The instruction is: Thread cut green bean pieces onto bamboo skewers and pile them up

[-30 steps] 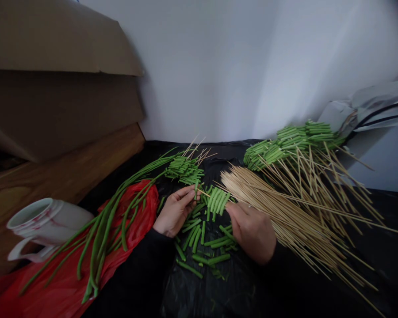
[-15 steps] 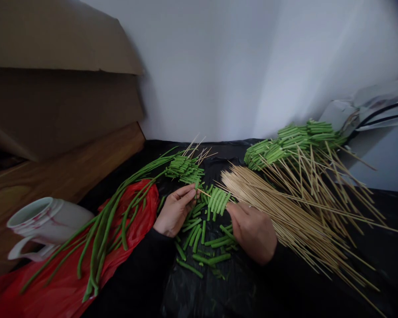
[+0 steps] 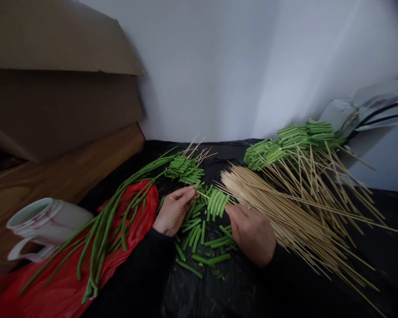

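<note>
My right hand is closed on a thin wooden skewer, on which several cut green bean pieces sit side by side. At the skewer's tip, my left hand pinches a short green bean piece between thumb and fingers. The skewer spans the gap between the two hands. Below them lie loose cut bean pieces scattered over black plastic. Just beyond my left hand is a small stack of filled bean skewers.
Bare skewers lie in a large bundle at right, with a pile of filled bean skewers behind. Long whole beans rest on a red plastic bag at left, beside a white mug. A cardboard box stands far left.
Both hands stay almost in place, still holding the skewer and the bean piece at its tip. The threaded pieces have shifted very slightly; the surroundings look the same.
</note>
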The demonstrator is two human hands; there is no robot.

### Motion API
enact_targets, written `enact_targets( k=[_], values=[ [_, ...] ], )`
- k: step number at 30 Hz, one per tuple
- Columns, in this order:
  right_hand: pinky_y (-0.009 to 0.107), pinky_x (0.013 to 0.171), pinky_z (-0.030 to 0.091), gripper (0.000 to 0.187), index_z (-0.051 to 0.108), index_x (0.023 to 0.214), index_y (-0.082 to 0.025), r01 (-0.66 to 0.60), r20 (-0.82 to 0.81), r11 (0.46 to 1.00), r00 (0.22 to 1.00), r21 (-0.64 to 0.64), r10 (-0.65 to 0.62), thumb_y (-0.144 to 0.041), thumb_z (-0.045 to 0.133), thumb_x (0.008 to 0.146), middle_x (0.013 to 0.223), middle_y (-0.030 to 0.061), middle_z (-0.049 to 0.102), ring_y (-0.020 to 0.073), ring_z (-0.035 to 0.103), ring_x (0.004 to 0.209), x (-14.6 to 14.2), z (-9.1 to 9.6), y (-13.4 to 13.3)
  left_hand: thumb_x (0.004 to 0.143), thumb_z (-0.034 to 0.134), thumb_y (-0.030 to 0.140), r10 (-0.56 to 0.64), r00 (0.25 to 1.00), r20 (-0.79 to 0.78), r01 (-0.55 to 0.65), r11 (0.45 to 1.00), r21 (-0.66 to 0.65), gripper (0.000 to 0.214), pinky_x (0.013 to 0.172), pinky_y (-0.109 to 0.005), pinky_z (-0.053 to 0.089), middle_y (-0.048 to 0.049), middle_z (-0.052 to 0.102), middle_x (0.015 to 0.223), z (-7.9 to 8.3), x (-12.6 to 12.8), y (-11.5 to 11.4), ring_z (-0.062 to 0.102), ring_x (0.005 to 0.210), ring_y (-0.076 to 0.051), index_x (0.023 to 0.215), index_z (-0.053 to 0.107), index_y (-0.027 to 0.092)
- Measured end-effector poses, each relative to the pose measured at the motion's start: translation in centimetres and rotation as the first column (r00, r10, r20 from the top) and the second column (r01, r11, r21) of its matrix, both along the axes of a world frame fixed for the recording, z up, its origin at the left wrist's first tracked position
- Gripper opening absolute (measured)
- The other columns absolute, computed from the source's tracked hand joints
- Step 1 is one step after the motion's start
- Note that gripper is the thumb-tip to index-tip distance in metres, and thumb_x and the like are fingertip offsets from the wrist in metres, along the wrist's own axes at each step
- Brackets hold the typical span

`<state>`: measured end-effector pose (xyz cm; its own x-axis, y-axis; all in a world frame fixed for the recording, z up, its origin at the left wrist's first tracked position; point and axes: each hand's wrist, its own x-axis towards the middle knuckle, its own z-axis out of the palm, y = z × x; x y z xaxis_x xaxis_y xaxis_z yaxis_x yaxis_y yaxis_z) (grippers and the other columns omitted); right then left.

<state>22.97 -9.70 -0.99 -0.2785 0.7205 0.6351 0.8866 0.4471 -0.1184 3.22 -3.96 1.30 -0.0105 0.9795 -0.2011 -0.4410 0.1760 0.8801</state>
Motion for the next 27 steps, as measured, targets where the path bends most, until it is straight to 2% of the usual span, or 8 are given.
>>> enact_targets(
  k=[12,17,27],
  values=[
    [0.029,0.056,0.025,0.023,0.062,0.088,-0.017,-0.037,-0.032,0.999,0.999,-0.006,0.037,-0.012,0.039,0.090,0.068,0.0013,0.057,0.0136,0.049,0.059,-0.04,-0.22,0.00,0.060,0.083,0.015,-0.028,1.000,0.000,0.028,1.000,-0.005,0.026,0.066,-0.018,0.048,-0.0030,0.071,0.078,-0.09,0.23,-0.16,0.062,0.072,-0.009,0.085,0.075,0.013],
    [0.029,0.056,0.026,0.023,0.062,0.090,-0.018,-0.035,-0.045,0.999,0.998,0.026,0.036,-0.011,0.040,0.089,0.069,0.0013,0.058,0.0131,0.048,0.059,-0.06,-0.20,-0.04,0.063,0.082,0.018,-0.038,0.999,-0.005,0.038,0.999,-0.031,0.018,0.063,-0.016,0.047,-0.0027,0.070,0.076,-0.12,-0.07,-0.09,0.061,0.071,-0.008,0.078,0.074,0.012],
    [0.030,0.056,0.026,0.023,0.063,0.094,-0.016,-0.043,-0.040,0.999,0.998,0.028,0.044,-0.010,0.041,0.088,0.069,0.0017,0.058,0.0143,0.049,0.060,-0.04,-0.28,-0.14,0.064,0.081,0.016,-0.138,0.988,0.067,0.144,0.986,-0.083,0.015,0.063,-0.017,0.047,-0.0040,0.068,0.076,-0.10,-0.25,0.04,0.059,0.070,-0.008,0.077,0.074,0.011]
  ],
)
